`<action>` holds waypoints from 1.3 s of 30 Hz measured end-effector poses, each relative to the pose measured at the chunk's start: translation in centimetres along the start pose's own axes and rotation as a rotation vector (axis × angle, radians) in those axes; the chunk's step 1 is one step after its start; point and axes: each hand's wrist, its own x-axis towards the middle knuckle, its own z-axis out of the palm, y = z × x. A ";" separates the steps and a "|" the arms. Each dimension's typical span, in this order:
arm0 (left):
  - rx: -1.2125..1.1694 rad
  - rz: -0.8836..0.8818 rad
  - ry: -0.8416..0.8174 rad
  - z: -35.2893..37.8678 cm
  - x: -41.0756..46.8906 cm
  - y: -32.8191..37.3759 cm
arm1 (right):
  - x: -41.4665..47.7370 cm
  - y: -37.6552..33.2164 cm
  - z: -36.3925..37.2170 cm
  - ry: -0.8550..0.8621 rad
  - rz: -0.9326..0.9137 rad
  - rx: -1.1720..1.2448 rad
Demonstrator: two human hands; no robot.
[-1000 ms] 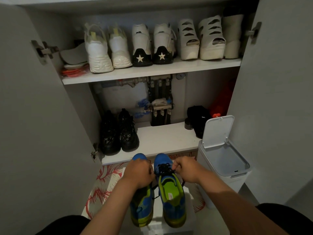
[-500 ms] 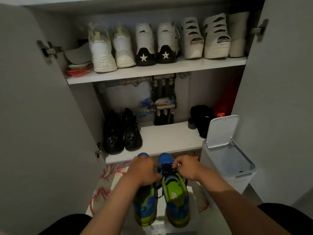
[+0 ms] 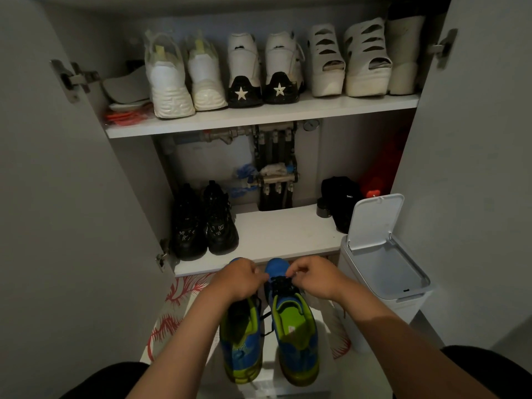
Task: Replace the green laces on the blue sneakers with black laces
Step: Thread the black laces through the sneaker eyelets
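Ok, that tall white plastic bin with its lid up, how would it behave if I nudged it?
Probably light: the white plastic bin looks thin-walled, so it would likely slide. It looks tall for its footprint, so a push near the top may tip it. The raised lid sits on a hinge and might flap shut.

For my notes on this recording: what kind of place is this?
Probably a home hallway, at an open shoe cupboard: white shoes on the upper shelf, black shoes below, and a small white bin standing beside it.
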 end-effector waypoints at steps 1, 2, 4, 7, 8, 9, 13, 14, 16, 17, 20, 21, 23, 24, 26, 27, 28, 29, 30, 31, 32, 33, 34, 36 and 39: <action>-0.119 0.003 -0.006 0.0 0.0 0.5 | 0.0 -0.4 0.0 -0.004 -0.024 0.038; -0.216 0.012 -0.008 0.2 0.0 1.1 | 0.0 -0.8 0.1 -0.007 -0.050 0.078; -0.365 0.022 -0.040 0.6 0.0 2.1 | 0.0 -1.3 0.2 -0.004 -0.089 0.153; -0.542 0.016 -0.059 1.4 -0.1 2.8 | 0.2 -1.5 0.0 0.016 -0.078 0.204; -0.547 0.024 -0.022 1.4 0.0 2.8 | 0.3 -1.4 0.0 0.023 -0.059 0.218; -0.499 0.047 0.027 1.5 0.1 2.5 | 0.3 -1.3 0.0 0.033 -0.032 0.235; -0.269 0.127 0.032 2.4 0.6 1.4 | 0.6 -0.8 0.2 0.115 0.093 0.322; -0.286 0.128 -0.014 2.9 0.7 1.3 | 0.7 -0.7 0.3 0.128 0.119 0.350; -0.304 0.134 -0.062 3.9 0.6 1.5 | 0.8 -0.8 0.5 0.123 0.158 0.373; -0.317 0.141 -0.053 4.4 0.7 1.6 | 0.9 -0.9 0.5 0.117 0.163 0.372; -0.474 0.094 -0.008 5.1 1.0 1.8 | 0.9 -1.1 0.1 0.129 0.138 0.325; -0.525 0.052 -0.015 5.1 1.1 1.9 | 0.9 -1.0 -0.2 0.122 0.122 0.261; -0.600 -0.042 -0.060 5.0 1.3 2.3 | 0.8 -0.5 -0.7 0.065 0.093 0.051; -0.626 -0.082 -0.075 4.9 1.3 2.6 | 0.6 -0.2 -1.0 0.032 0.087 -0.074; -0.666 -0.126 -0.077 5.1 1.5 2.8 | 0.4 0.2 -1.3 -0.021 0.086 -0.226; -0.695 -0.134 -0.079 5.2 1.5 2.9 | 0.3 0.3 -1.4 -0.039 0.090 -0.261; -0.729 -0.138 -0.085 5.3 1.4 3.0 | 0.3 0.4 -1.5 -0.049 0.100 -0.291; -0.769 -0.138 -0.093 5.3 1.2 3.0 | 0.2 0.5 -1.6 -0.057 0.113 -0.312; -0.792 -0.138 -0.104 5.2 1.0 3.0 | 0.1 0.6 -1.6 -0.064 0.126 -0.324; -0.790 -0.138 -0.116 5.0 0.9 3.0 | 0.1 0.8 -1.6 -0.073 0.138 -0.327; -0.747 -0.137 -0.125 4.8 0.9 2.9 | 0.1 0.9 -1.6 -0.087 0.151 -0.330; -0.650 -0.132 -0.128 4.5 1.0 2.7 | 0.0 0.9 -1.6 -0.102 0.161 -0.335; -0.513 -0.118 -0.129 4.3 1.1 2.4 | 0.0 1.0 -1.5 -0.118 0.166 -0.341; -0.354 -0.092 -0.105 4.2 1.4 1.9 | -0.1 1.0 -1.6 -0.143 0.160 -0.359; -0.445 -0.076 -0.039 4.6 1.4 1.2 | -0.1 0.0 -2.0 -0.178 0.141 -0.430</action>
